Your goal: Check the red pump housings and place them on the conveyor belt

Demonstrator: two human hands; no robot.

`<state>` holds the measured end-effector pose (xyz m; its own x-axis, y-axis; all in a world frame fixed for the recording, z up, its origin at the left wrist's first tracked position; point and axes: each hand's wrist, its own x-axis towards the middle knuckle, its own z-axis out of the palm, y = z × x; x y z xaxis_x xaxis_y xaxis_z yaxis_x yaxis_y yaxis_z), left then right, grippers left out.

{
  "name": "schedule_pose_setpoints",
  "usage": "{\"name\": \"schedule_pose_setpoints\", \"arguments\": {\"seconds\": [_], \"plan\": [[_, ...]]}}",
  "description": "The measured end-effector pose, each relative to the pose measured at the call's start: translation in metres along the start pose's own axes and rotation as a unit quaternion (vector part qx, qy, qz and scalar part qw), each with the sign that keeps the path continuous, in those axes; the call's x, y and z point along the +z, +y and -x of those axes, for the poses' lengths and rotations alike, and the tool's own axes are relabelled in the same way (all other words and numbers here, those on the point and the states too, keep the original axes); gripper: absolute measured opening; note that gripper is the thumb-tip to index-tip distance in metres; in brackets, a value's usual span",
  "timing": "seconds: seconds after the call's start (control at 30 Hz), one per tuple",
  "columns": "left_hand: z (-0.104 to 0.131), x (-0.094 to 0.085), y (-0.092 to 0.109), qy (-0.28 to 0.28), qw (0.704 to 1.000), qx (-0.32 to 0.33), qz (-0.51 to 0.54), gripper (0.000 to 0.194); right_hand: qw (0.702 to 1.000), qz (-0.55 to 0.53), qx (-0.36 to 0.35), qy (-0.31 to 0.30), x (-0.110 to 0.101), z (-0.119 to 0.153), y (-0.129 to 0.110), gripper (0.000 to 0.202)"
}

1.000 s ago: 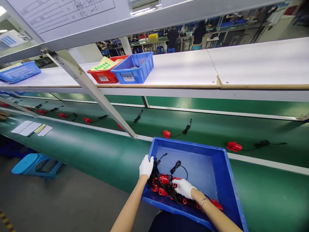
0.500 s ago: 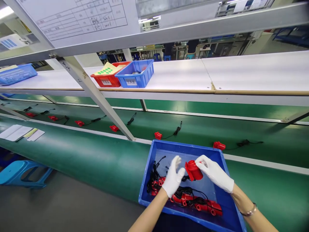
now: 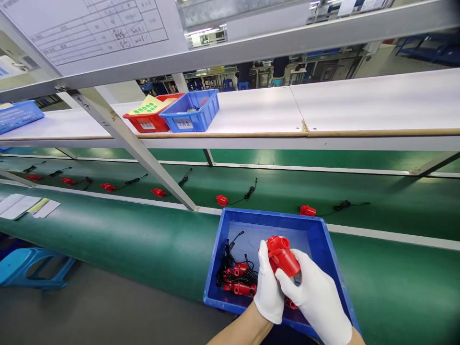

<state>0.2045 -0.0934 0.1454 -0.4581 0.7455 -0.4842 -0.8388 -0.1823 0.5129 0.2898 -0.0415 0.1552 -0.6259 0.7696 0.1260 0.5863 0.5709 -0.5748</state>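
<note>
A red plastic pump-like housing (image 3: 283, 256) is held above the blue tray between both white-gloved hands. My left hand (image 3: 268, 287) is closed around its left side. My right hand (image 3: 312, 292) grips the lower right end, with the thumb across the front. A round opening faces up at the top of the housing. Below, in the blue tray (image 3: 271, 215), lie more red housings (image 3: 241, 288) with bundled black cables (image 3: 224, 263). My hands hide part of that pile.
Red units with black cables, such as one red unit (image 3: 308, 210), lie spaced along the green conveyor belt (image 3: 273, 196). Above it runs a white shelf (image 3: 258, 112) with a blue bin (image 3: 190, 112) and a red bin (image 3: 143, 123). A slanted metal post (image 3: 132, 148) stands left of the tray.
My left hand has come in from apart and now holds the red housing along with my right. The housing has turned and come nearer. Belt units have shifted left in view, as has the whole scene.
</note>
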Motion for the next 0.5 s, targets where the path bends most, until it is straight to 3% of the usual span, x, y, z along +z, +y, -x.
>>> {"name": "schedule_pose_setpoints", "arguments": {"seconds": [0.13, 0.3, 0.5], "plan": [[0.011, 0.002, -0.002, -0.078, 0.996, 0.004, 0.052, 0.059, 0.988, 0.075, -0.095, 0.098, -0.002, 0.013, -0.003, 0.041], [0.017, 0.001, 0.001, -0.14, 0.989, -0.005, 0.044, 0.066, 0.974, 0.125, -0.156, 0.102, -0.01, 0.023, -0.005, 0.052], [0.02, -0.019, 0.009, -0.184, 0.964, 0.114, -0.157, 0.073, 0.985, 0.022, -0.154, 0.067, -0.02, 0.031, 0.006, 0.049]]}}
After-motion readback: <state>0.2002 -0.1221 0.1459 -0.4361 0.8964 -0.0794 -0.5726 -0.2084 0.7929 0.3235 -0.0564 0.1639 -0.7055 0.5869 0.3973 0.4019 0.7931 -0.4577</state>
